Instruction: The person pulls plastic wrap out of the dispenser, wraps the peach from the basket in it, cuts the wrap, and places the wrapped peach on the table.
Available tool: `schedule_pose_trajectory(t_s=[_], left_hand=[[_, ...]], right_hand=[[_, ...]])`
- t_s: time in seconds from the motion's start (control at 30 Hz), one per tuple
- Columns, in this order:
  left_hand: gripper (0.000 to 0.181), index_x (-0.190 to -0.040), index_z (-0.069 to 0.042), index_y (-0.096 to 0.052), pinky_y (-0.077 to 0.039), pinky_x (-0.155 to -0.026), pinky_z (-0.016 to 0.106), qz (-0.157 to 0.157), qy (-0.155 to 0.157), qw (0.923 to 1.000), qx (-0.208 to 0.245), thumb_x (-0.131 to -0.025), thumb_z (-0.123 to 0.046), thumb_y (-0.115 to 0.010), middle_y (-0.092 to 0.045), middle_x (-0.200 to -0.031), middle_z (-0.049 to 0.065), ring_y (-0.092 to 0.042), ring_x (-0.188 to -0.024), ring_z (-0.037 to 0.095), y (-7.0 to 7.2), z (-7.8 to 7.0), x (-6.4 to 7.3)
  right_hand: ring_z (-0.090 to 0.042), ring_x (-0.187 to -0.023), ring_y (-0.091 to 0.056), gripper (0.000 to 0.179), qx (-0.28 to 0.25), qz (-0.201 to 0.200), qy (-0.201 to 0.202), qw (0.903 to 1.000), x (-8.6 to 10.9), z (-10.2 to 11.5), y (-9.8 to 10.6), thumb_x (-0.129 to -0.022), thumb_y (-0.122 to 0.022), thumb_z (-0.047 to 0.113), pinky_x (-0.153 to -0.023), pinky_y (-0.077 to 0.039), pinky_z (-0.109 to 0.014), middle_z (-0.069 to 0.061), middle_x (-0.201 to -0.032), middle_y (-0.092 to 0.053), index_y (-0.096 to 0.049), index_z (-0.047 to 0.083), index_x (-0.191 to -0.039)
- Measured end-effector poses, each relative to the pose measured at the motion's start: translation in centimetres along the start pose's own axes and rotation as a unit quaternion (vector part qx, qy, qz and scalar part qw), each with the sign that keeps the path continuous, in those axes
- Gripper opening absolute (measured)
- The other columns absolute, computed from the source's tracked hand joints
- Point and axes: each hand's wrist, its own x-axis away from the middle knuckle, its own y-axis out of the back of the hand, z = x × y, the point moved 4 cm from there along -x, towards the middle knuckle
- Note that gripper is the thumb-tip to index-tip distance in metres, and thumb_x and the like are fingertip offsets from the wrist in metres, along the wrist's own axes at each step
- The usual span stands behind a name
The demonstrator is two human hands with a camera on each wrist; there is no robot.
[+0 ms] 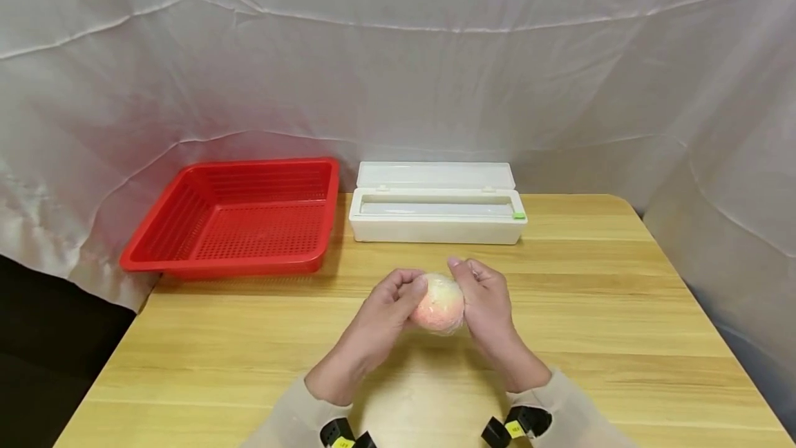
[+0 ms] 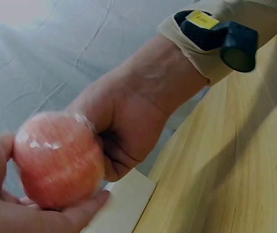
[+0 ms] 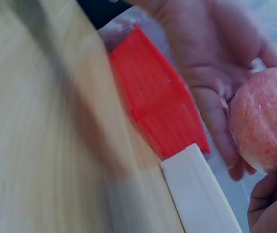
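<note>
A round peach (image 1: 440,308), pale yellow on top and pinkish red below, is wrapped in clear, shiny cling film and held above the table. My left hand (image 1: 387,306) grips it from the left, with the thumb on top and fingers beneath. On the other side, my right hand (image 1: 490,301) has curled fingers and pinches the film at the peach's edge, its thumb pointing up. In the left wrist view the wrapped peach (image 2: 60,160) sits between thumb and fingers. The right wrist view shows the film tight over the peach (image 3: 264,119); the right fingertips are partly hidden.
A red plastic basket (image 1: 326,240) stands at the back left of the wooden table (image 1: 622,337). Right of it is a white cling film dispenser (image 1: 435,231) with its lid (image 1: 435,175) raised and a roll inside. Grey-white cloth (image 1: 398,88) hangs behind.
</note>
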Motion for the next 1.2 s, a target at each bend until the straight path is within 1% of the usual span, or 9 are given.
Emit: schedule_pose_trajectory(t_s=[0.17,0.27,0.37,0.5,0.73,0.97,1.03,1.1,1.2], left_hand=[[0.055,-0.142,-0.001,-0.045,-0.054,-0.094,0.03,0.036,-0.006,0.9991,-0.02,-0.1,-0.021,-0.074,-0.057,-0.134,0.017,-0.063,-0.111,0.02,-0.8,0.0,-0.2],[0.056,-0.14,-0.001,-0.049,-0.056,-0.091,0.03,0.048,-0.013,0.9987,0.003,-0.094,-0.012,-0.077,-0.057,-0.134,0.017,-0.063,-0.11,0.021,-0.8,0.3,-0.3],[0.059,-0.143,-0.003,-0.05,-0.056,-0.094,0.032,0.071,-0.01,0.9972,0.022,-0.091,-0.006,-0.076,-0.054,-0.138,0.016,-0.06,-0.115,0.023,-0.7,0.5,-0.4],[0.057,-0.139,-0.005,-0.05,-0.056,-0.092,0.033,0.078,-0.024,0.9962,0.03,-0.088,-0.004,-0.077,-0.052,-0.135,0.015,-0.059,-0.114,0.024,-0.7,0.7,-0.5],[0.039,-0.128,-0.002,-0.055,-0.057,-0.09,0.03,0.025,-0.047,0.9974,0.049,-0.092,-0.005,-0.071,-0.052,-0.132,0.013,-0.06,-0.112,0.02,-1.0,1.7,-0.7],[0.029,-0.124,-0.013,-0.059,-0.057,-0.088,0.025,-0.015,-0.071,0.9867,0.145,-0.096,-0.005,-0.061,-0.05,-0.139,0.01,-0.06,-0.114,0.021,-0.8,2.1,-0.8],[0.029,-0.126,-0.014,-0.06,-0.053,-0.096,0.029,-0.029,-0.082,0.9905,0.106,-0.098,-0.008,-0.062,-0.05,-0.142,0.009,-0.056,-0.122,0.022,-0.7,1.8,-0.9],[0.029,-0.129,-0.018,-0.062,-0.047,-0.106,0.036,-0.042,-0.089,0.995,0.016,-0.101,-0.015,-0.062,-0.051,-0.143,0.006,-0.052,-0.129,0.022,-0.6,1.2,-0.9],[0.033,-0.137,-0.024,-0.062,-0.036,-0.12,0.05,-0.039,-0.086,0.989,-0.114,-0.105,-0.027,-0.061,-0.053,-0.149,0.002,-0.046,-0.142,0.023,-0.2,0.4,-1.0]], right_hand=[[-0.012,-0.064,-0.052,0.042,0.069,0.008,0.034,0.997,0.3,-0.1,-0.4,-0.106,-0.063,0.022,-0.05,-0.044,-0.023,-0.001,-0.067,-0.056,-0.054,0.003,-0.069],[-0.016,-0.084,-0.058,0.029,0.048,0.067,-0.014,0.9965,0.2,-0.2,-1.0,-0.109,-0.056,0.028,-0.066,-0.05,-0.025,-0.007,-0.094,-0.061,-0.061,0.002,-0.098],[-0.019,-0.112,-0.057,0.037,0.02,0.145,-0.087,0.9855,0.3,-0.3,-1.5,-0.112,-0.047,0.036,-0.087,-0.051,-0.024,-0.009,-0.131,-0.059,-0.059,0.009,-0.134],[-0.023,-0.137,-0.052,0.048,0.002,0.203,-0.113,0.9726,0.6,-0.5,-2.0,-0.113,-0.041,0.038,-0.104,-0.05,-0.026,-0.006,-0.154,-0.056,-0.058,0.012,-0.149],[-0.027,-0.15,-0.045,0.046,0.0,0.169,-0.067,0.9833,0.7,-0.4,-2.9,-0.113,-0.042,0.028,-0.124,-0.035,-0.044,-0.009,-0.157,-0.056,-0.057,0.006,-0.151],[-0.025,-0.147,-0.048,0.045,-0.01,0.149,-0.033,0.9882,1.2,0.0,-3.3,-0.113,-0.039,0.028,-0.123,-0.037,-0.04,-0.008,-0.154,-0.058,-0.059,0.009,-0.149],[-0.021,-0.143,-0.052,0.043,0.011,0.129,-0.029,0.9911,1.2,0.1,-3.2,-0.112,-0.04,0.028,-0.12,-0.04,-0.036,-0.004,-0.149,-0.063,-0.066,0.011,-0.143],[-0.022,-0.14,-0.055,0.043,0.015,0.115,-0.024,0.9929,1.1,0.2,-3.2,-0.111,-0.04,0.026,-0.118,-0.043,-0.036,-0.005,-0.145,-0.067,-0.07,0.009,-0.137],[-0.023,-0.144,-0.052,0.043,0.001,0.095,-0.035,0.9949,0.9,0.1,-3.1,-0.11,-0.041,0.022,-0.123,-0.039,-0.04,-0.005,-0.148,-0.064,-0.07,0.005,-0.136]])
